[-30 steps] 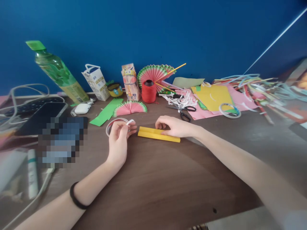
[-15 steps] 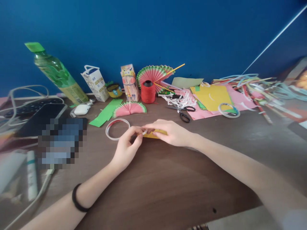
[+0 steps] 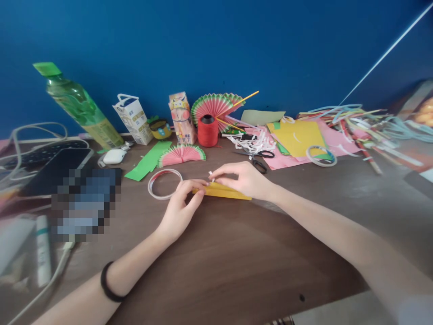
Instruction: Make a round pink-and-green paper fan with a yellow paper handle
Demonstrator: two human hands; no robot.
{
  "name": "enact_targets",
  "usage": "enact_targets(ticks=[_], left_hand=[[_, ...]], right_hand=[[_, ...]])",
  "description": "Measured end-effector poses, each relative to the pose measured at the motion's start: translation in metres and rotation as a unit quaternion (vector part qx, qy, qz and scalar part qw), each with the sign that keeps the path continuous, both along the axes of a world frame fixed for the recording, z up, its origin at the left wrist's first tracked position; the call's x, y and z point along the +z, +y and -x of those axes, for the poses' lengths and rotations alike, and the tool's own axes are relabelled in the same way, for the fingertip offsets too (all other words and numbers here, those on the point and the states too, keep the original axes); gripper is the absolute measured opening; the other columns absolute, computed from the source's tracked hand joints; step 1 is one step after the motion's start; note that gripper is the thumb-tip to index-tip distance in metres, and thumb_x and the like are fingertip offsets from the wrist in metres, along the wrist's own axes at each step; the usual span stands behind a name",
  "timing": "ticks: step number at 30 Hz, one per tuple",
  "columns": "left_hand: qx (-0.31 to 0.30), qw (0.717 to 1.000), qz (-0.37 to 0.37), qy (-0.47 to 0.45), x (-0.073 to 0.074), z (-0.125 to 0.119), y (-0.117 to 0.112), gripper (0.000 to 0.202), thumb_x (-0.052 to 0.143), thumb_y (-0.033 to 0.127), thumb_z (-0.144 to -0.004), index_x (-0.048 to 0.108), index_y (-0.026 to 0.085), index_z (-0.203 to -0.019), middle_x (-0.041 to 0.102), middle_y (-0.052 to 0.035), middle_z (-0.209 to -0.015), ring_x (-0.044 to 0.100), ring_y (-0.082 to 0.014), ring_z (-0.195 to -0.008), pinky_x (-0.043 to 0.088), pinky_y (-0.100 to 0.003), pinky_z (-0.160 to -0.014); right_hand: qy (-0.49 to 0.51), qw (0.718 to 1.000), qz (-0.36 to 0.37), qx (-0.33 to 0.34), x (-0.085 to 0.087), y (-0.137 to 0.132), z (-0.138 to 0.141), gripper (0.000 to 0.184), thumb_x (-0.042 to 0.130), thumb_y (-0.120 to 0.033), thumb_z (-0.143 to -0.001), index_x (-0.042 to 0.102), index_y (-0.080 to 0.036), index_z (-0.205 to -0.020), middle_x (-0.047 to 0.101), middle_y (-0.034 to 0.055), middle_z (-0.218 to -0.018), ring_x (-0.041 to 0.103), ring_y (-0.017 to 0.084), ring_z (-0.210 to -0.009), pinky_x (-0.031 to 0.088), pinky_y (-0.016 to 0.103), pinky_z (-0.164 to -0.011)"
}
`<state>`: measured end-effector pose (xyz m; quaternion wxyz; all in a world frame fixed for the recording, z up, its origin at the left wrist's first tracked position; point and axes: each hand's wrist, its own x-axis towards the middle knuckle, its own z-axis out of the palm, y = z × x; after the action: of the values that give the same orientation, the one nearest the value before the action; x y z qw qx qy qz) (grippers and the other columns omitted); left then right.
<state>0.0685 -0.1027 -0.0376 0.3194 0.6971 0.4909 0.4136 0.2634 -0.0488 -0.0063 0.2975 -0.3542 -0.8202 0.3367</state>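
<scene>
A narrow folded strip of yellow paper (image 3: 225,191) lies on the table between my hands. My left hand (image 3: 179,205) pinches its left end between thumb and fingers. Just above the paper, my right hand (image 3: 248,180) is closed, with a tiny white strip (image 3: 211,175) at its fingertips; whether this is tape backing or paper I cannot tell. Close to my left hand lies a roll of tape (image 3: 151,189). Beyond the hands is a small pleated watermelon-coloured paper fan (image 3: 182,155).
Black-handled scissors (image 3: 260,165) lie beside white paper scraps (image 3: 253,143). A red thread spool (image 3: 207,132) stands before a larger fan (image 3: 211,106). Yellow sheets (image 3: 297,135) and another tape roll (image 3: 321,163) are on the right. A phone (image 3: 91,198) and green bottle (image 3: 79,106) stand left.
My right hand has lifted a little and drawn away from my left fingers, with the white strip at its fingertips. More of the yellow paper shows now. My left hand has barely moved.
</scene>
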Motion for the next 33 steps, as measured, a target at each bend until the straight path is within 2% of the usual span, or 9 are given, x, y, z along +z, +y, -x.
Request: enact_targets(ticks=[5,8,11,16,21,23,27,29,33], left_hand=[[0.026,0.999,-0.005,0.044,-0.005,0.001,0.001,0.012,0.046,0.026,-0.085,0.054,0.022,-0.093,0.061,-0.0035,-0.104,0.054,-0.0184,-0.099,0.041,-0.035,-0.090],[0.025,0.995,-0.020,0.097,-0.007,0.000,0.003,0.017,0.047,0.020,-0.082,0.054,0.022,-0.097,0.060,-0.0028,-0.101,0.052,-0.0190,-0.100,0.041,-0.036,-0.091],[0.025,0.992,-0.020,0.121,-0.007,-0.001,0.005,0.018,0.048,0.017,-0.081,0.054,0.021,-0.097,0.060,-0.0032,-0.099,0.052,-0.0195,-0.099,0.041,-0.036,-0.091],[0.021,0.989,-0.016,0.144,-0.006,-0.001,0.006,0.016,0.050,0.019,-0.081,0.056,0.020,-0.095,0.061,-0.0042,-0.097,0.052,-0.0205,-0.096,0.042,-0.037,-0.089],[-0.003,0.987,-0.018,0.162,-0.005,0.000,0.007,0.013,0.055,0.024,-0.079,0.059,0.020,-0.091,0.063,-0.0039,-0.094,0.053,-0.0223,-0.093,0.043,-0.039,-0.086],[-0.004,0.982,-0.038,0.186,-0.005,0.000,0.007,0.011,0.054,0.022,-0.079,0.060,0.021,-0.089,0.063,-0.0038,-0.092,0.053,-0.0224,-0.091,0.043,-0.039,-0.084],[0.011,0.965,-0.059,0.255,-0.007,0.004,0.009,0.012,0.053,0.022,-0.080,0.062,0.021,-0.088,0.064,-0.0046,-0.091,0.052,-0.0233,-0.087,0.042,-0.040,-0.081],[0.022,0.957,-0.065,0.280,-0.008,0.007,0.011,0.014,0.052,0.022,-0.081,0.062,0.020,-0.090,0.064,-0.0053,-0.092,0.052,-0.0237,-0.087,0.042,-0.040,-0.080],[0.030,0.947,-0.088,0.308,-0.009,0.011,0.013,0.015,0.050,0.023,-0.082,0.062,0.019,-0.090,0.063,-0.0063,-0.092,0.053,-0.0238,-0.087,0.042,-0.039,-0.080]], right_hand=[[0.019,0.993,-0.044,-0.105,0.003,0.025,-0.019,0.018,0.055,-0.021,-0.080,0.068,-0.018,-0.092,0.071,0.0044,-0.096,0.066,0.018,-0.090,0.050,0.035,-0.085],[0.015,0.961,-0.119,-0.250,-0.004,0.051,-0.044,0.024,0.048,-0.013,-0.079,0.068,-0.016,-0.091,0.070,0.0072,-0.096,0.065,0.019,-0.089,0.049,0.037,-0.087],[-0.039,0.922,-0.095,-0.373,-0.016,0.074,-0.071,0.033,0.044,-0.004,-0.070,0.068,-0.015,-0.089,0.070,0.0081,-0.096,0.064,0.020,-0.088,0.048,0.037,-0.086],[-0.064,0.906,-0.084,-0.411,-0.032,0.087,-0.094,0.040,0.038,-0.002,-0.063,0.068,-0.012,-0.087,0.067,0.0118,-0.101,0.062,0.023,-0.089,0.045,0.040,-0.087],[-0.040,0.921,-0.130,-0.364,-0.030,0.079,-0.079,0.034,0.037,-0.006,-0.065,0.066,-0.016,-0.079,0.068,0.0079,-0.090,0.059,0.021,-0.089,0.044,0.037,-0.085],[-0.033,0.947,-0.122,-0.296,-0.025,0.068,-0.064,0.030,0.038,-0.008,-0.067,0.065,-0.017,-0.078,0.067,0.0056,-0.084,0.060,0.019,-0.081,0.045,0.033,-0.077],[-0.068,0.989,-0.112,-0.071,-0.013,0.038,-0.031,0.028,0.039,-0.006,-0.071,0.063,-0.017,-0.079,0.065,0.0023,-0.075,0.057,0.014,-0.069,0.042,0.026,-0.067],[-0.098,0.987,-0.126,0.003,-0.010,0.024,-0.019,0.027,0.039,-0.004,-0.071,0.062,-0.017,-0.075,0.065,0.0020,-0.077,0.055,0.013,-0.068,0.041,0.025,-0.067],[-0.191,0.971,-0.143,0.024,-0.012,0.011,-0.010,0.020,0.043,-0.011,-0.080,0.062,-0.017,-0.083,0.064,0.0045,-0.087,0.056,0.016,-0.082,0.039,0.027,-0.072]])
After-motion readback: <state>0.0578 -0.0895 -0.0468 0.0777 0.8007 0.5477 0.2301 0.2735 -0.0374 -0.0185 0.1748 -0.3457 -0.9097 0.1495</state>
